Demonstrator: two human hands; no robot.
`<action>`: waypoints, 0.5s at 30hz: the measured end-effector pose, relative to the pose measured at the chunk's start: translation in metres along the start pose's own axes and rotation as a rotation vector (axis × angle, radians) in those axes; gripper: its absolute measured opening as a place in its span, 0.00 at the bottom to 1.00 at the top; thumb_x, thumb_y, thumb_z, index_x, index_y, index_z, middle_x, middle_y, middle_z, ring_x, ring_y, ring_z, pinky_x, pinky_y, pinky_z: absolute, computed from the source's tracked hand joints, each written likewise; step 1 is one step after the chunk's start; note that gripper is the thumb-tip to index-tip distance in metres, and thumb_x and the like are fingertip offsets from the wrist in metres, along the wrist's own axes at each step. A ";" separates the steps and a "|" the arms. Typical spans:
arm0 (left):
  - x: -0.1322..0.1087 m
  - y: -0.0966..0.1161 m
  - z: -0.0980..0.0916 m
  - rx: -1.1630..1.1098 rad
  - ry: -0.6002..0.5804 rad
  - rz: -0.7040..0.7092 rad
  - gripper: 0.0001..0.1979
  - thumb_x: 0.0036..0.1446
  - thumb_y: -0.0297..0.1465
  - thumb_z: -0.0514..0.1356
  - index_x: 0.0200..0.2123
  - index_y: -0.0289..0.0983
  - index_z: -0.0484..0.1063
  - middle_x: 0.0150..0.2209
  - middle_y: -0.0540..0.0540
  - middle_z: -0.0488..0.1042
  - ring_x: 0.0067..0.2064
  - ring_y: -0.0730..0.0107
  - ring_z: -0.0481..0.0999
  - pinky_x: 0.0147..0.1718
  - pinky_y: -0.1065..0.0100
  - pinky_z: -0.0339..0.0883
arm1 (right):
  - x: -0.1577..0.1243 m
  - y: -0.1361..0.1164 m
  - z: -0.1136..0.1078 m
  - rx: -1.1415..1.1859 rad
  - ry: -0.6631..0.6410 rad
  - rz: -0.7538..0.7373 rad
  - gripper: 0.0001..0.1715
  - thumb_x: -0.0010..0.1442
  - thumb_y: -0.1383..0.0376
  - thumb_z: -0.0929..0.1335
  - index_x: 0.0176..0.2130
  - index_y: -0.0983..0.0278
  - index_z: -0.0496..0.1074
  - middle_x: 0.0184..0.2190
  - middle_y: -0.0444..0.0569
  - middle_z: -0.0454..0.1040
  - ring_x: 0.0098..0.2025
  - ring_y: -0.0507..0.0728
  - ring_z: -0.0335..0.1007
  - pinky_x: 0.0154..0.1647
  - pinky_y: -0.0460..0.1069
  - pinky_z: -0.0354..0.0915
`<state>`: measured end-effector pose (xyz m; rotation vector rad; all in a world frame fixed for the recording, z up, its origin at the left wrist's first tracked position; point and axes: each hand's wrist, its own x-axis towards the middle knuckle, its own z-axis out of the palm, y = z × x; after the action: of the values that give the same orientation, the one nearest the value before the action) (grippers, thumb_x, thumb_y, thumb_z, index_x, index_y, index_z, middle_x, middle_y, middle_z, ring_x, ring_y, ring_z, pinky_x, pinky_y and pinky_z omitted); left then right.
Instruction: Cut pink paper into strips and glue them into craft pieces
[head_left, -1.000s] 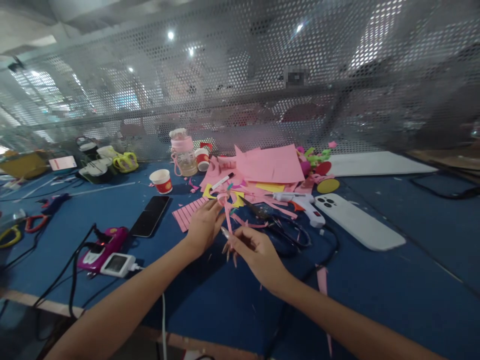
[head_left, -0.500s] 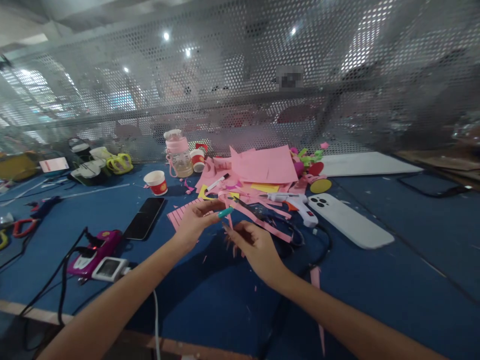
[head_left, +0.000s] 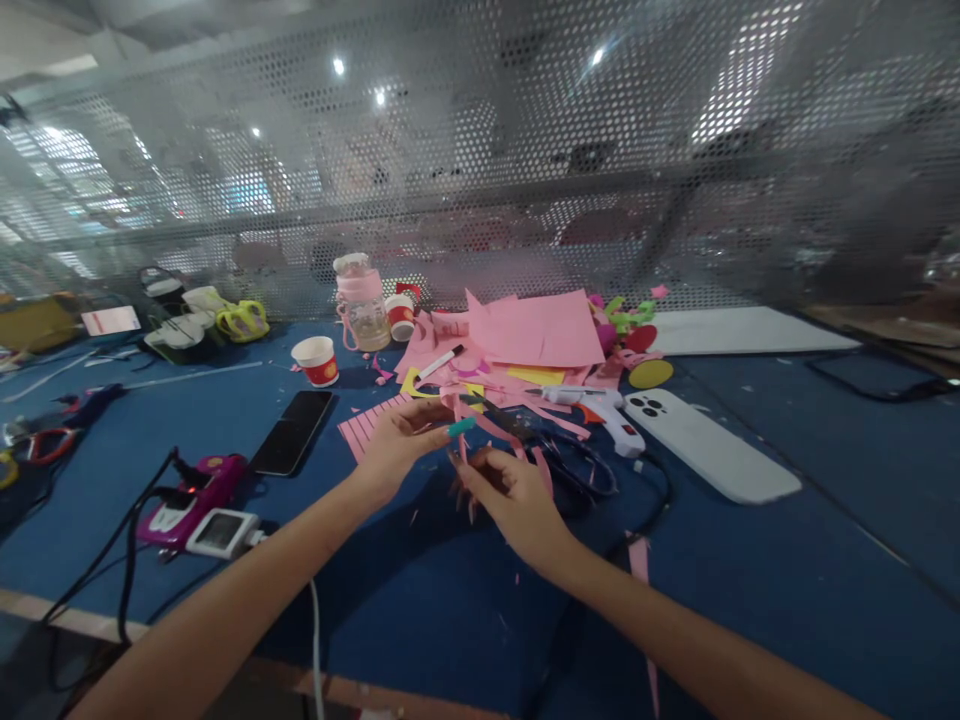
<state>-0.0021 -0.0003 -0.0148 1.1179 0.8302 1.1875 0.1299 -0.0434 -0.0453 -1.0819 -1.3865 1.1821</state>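
Note:
A narrow pink paper strip [head_left: 460,440] runs between my two hands above the blue table. My left hand [head_left: 386,448] pinches its upper part between thumb and fingers, while my right hand [head_left: 523,503] is closed on its lower end. A curled length of pink paper shows just behind the right hand. Beyond the hands lie scissors [head_left: 583,478] with dark blue handles, partly hidden by strips. Left of them is a lined pink sheet [head_left: 360,430], and farther back a pink paper sheet [head_left: 536,332] tops a pile of scraps. A marker [head_left: 439,366] rests on the pile.
At right lie a glue gun [head_left: 621,428] and a white phone [head_left: 712,448]. To the left are a black phone [head_left: 292,432], a purple power strip [head_left: 191,495] with cables, and a paper cup [head_left: 316,362]. A bottle [head_left: 364,310] stands before the perforated metal screen [head_left: 480,200].
The pink strip has shifted: a length that lay across the scissors now curls up behind my right hand. Both hands keep their pinch, and the view has turned slightly left.

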 end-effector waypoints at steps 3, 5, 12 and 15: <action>-0.001 0.001 0.001 -0.013 -0.025 -0.020 0.14 0.33 0.25 0.67 0.29 0.35 0.74 0.30 0.48 0.76 0.34 0.73 0.74 0.34 0.72 0.66 | 0.000 0.000 -0.001 -0.004 0.009 -0.004 0.21 0.47 0.49 0.66 0.21 0.64 0.63 0.17 0.43 0.66 0.20 0.51 0.61 0.20 0.46 0.58; 0.000 0.001 0.001 -0.008 -0.032 -0.040 0.15 0.33 0.25 0.67 0.31 0.35 0.73 0.31 0.47 0.76 0.35 0.72 0.74 0.34 0.72 0.66 | 0.000 -0.001 -0.002 -0.014 0.014 -0.011 0.21 0.48 0.49 0.65 0.21 0.63 0.63 0.17 0.43 0.65 0.19 0.50 0.60 0.19 0.46 0.57; 0.005 0.003 -0.003 0.029 0.048 -0.043 0.20 0.31 0.23 0.67 0.33 0.34 0.71 0.29 0.49 0.75 0.33 0.74 0.73 0.32 0.73 0.66 | 0.001 0.002 -0.003 -0.073 0.028 -0.038 0.19 0.49 0.50 0.65 0.21 0.63 0.63 0.17 0.42 0.64 0.17 0.49 0.59 0.17 0.45 0.56; 0.004 0.002 -0.002 0.023 0.075 -0.006 0.18 0.30 0.22 0.67 0.31 0.33 0.70 0.26 0.50 0.74 0.31 0.74 0.73 0.31 0.72 0.66 | 0.002 0.006 -0.002 -0.078 0.008 -0.053 0.19 0.50 0.51 0.65 0.21 0.63 0.64 0.18 0.42 0.65 0.19 0.50 0.60 0.20 0.45 0.58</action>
<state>-0.0033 0.0044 -0.0125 1.0946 0.9060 1.2234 0.1322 -0.0401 -0.0510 -1.0962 -1.4568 1.0920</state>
